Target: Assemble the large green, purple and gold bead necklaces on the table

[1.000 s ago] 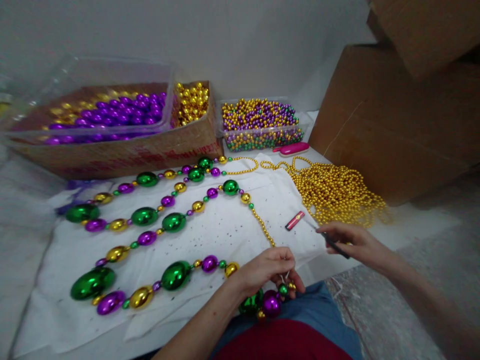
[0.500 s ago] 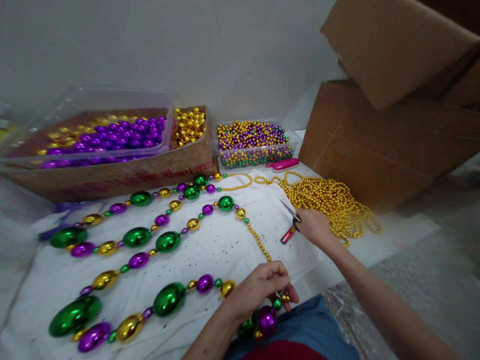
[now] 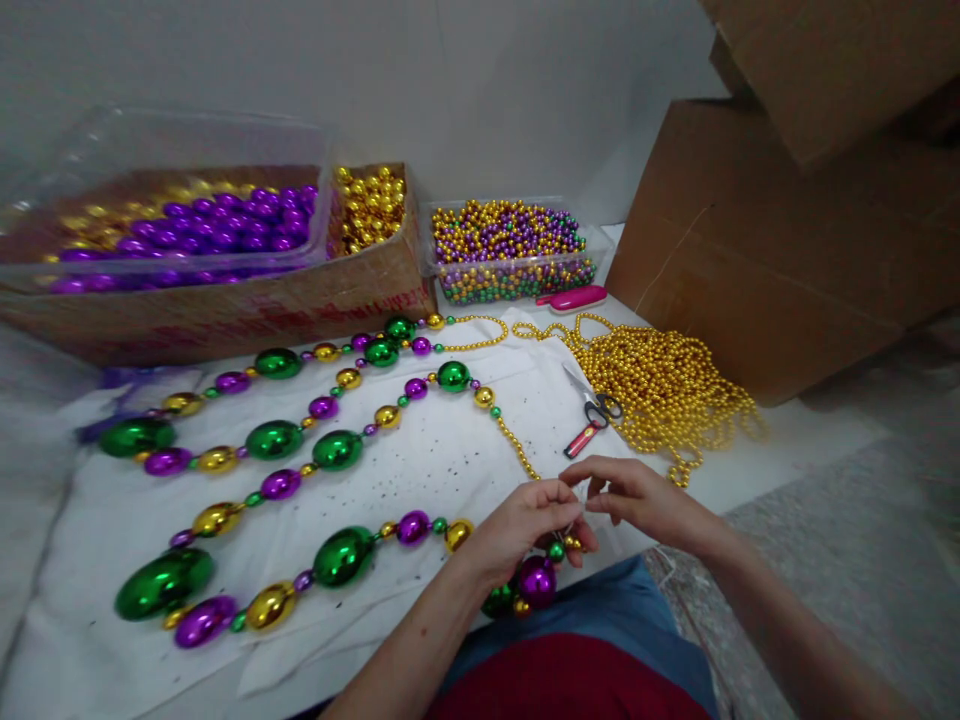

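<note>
My left hand (image 3: pixel 525 520) is closed on the bead necklace (image 3: pixel 343 556), gripping it where the thin gold strand meets larger beads. A purple bead (image 3: pixel 537 580) and a green bead (image 3: pixel 555 551) hang below its fingers over my lap. My right hand (image 3: pixel 641 498) meets the left fingertips with bent fingers drawn together; anything thin between them is too small to make out. Scissors (image 3: pixel 596 412) with dark handles lie on the white cloth (image 3: pixel 420 470) beyond my right hand. A red-and-black tool (image 3: pixel 583 440), like a lighter or cutter, lies against them.
A pile of gold bead strands (image 3: pixel 660 385) lies at right, before a large cardboard box (image 3: pixel 750 250). Behind stand a clear tub of small mixed beads (image 3: pixel 514 270), a pink-handled tool (image 3: pixel 577 298), and a long carton (image 3: pixel 247 325) with purple and gold beads. Another necklace (image 3: pixel 274 440) lies at left.
My right hand has let go of the scissors, which now lie on the cloth, and has come back to my left hand. The left hand keeps its grip on the necklace.
</note>
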The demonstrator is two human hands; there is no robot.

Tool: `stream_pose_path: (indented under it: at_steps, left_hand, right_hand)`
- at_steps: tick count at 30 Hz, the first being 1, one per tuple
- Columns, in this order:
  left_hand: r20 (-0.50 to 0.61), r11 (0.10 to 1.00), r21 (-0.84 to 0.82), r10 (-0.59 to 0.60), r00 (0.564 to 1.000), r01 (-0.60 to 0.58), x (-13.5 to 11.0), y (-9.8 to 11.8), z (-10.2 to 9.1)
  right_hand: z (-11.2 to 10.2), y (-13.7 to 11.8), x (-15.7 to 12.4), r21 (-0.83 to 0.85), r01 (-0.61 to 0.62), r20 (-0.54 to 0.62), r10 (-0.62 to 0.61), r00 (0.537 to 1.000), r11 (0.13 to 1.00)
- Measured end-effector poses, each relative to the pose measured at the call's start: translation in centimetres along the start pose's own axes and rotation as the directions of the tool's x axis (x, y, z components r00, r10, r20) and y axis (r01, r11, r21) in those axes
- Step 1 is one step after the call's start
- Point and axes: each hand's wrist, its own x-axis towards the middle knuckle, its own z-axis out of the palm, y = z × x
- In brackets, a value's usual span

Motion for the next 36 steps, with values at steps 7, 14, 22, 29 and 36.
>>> stream_pose_path:
  at_steps: [7, 14, 22, 29, 36]
  left_hand:
    - [-0.057, 0.996, -0.08, 0.024, 0.998, -0.028, -0.5, -0.4, 0.3]
    - [-0.068, 0.985, -0.129, 0.105, 0.992, -0.113, -2.0, -0.3, 0.6]
    - [-0.263, 0.975, 0.07, 0.223, 0.939, -0.211, -4.5, -2.3, -0.1]
    - [-0.358, 0.903, 0.412, 0.283, 0.89, -0.121, -3.7, -4.0, 0.9]
    - [-0.386, 0.624, 0.772, 0.311, 0.868, 0.12, -4.3, -3.7, 2.3]
  right_hand:
    - [-2.2, 4.9, -7.0, -0.02, -0.232, -0.045, 0.231, 0.972, 0.973]
    - [-4.5, 6.9, -9.0, -0.51, -0.503, -0.58, 0.153, 0.8, 0.698]
    - [0.8, 4.1, 5.1, -0.715, -0.346, -0.457, -0.031, 0.889, 0.607]
    - [0.0, 4.2, 4.5, -0.749, -0.188, -0.351, -0.139, 0.926, 0.635]
    - [2.6, 4.3, -1.4, 0.015, -0.034, -0.093, 0.035, 0.995, 0.999]
